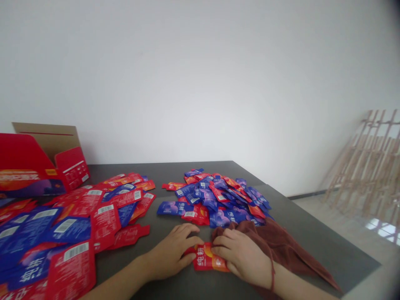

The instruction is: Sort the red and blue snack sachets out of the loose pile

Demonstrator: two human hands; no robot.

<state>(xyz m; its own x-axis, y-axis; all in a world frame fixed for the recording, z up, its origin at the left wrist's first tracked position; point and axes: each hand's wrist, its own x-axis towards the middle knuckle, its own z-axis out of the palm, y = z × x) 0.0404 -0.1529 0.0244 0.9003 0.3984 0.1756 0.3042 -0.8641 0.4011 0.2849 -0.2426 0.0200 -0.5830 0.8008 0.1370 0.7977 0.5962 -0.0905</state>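
Observation:
A red and orange sachet [204, 257] with white lettering lies flat on the dark table in front of me. My left hand [173, 252] pinches its left end between thumb and fingers. Over the sachet's right end is my right hand [245, 256], its fingers curled on a brown cloth [275, 241] that spreads out to the right; part of the cloth is hidden beneath that hand. Just beyond both hands sits a heap of blue and red sachets [215, 196].
A larger spread of red and blue sachets [106, 218] covers the table's left side. Behind it stands an opened red carton [28, 166] with its flaps up. A white wall [187, 83] backs the table [146, 287]. Wooden racks [368, 162] lean at the far right.

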